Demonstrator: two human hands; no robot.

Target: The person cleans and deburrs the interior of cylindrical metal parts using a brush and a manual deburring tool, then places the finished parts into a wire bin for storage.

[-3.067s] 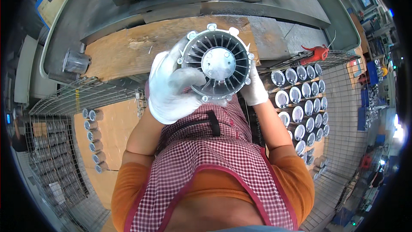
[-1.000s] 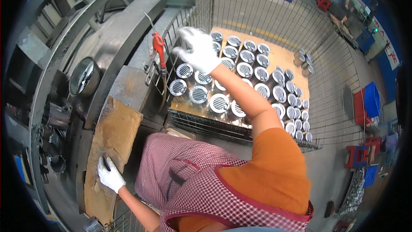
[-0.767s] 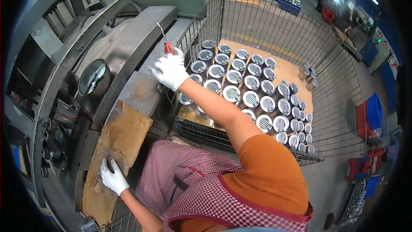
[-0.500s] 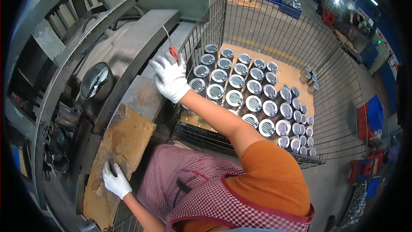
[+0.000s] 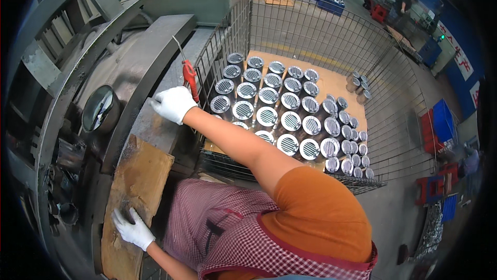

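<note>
While the left hand (image 5: 135,230) is laid on the board (image 5: 137,176) at near left, its fingers loosely spread with nothing seen held, the right hand (image 5: 175,106) is poised by the grey ledge (image 5: 150,134), just left of the red air gun (image 5: 189,76). Compared with half a second ago, the gun is left uncovered and the right fingers are drawn in rather than fanned out; whether anything is gripped cannot be told. The finned part shown between both hands three seconds back is no longer held. Slatted parts (image 5: 266,116) are stood in rows inside the cage (image 5: 250,23) at right.
</note>
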